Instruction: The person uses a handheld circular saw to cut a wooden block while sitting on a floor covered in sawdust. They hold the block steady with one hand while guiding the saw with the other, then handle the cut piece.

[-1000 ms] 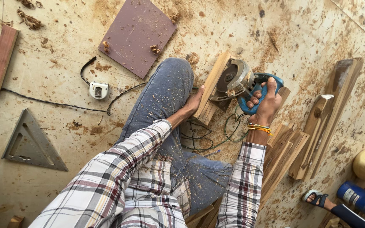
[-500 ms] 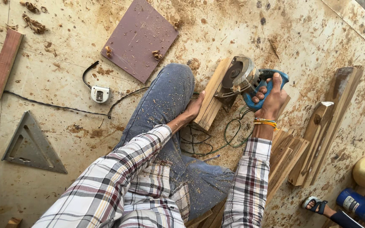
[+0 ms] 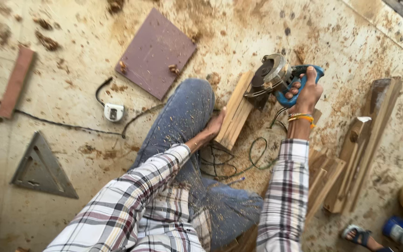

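On the sawdust-strewn floor (image 3: 71, 93) I see my right hand (image 3: 308, 93) grasping the circular saw (image 3: 276, 77) at the far end of the wood block (image 3: 235, 111), my left hand (image 3: 213, 128) pressing the block's near end, the cut seemingly barely begun.

Around the one circular saw (image 3: 276, 77): one wood block (image 3: 234, 110) beside it, one purple square board (image 3: 157, 53), one metal triangle square (image 3: 43, 169), one tape measure (image 3: 113, 112), one reddish strip (image 3: 16, 83).
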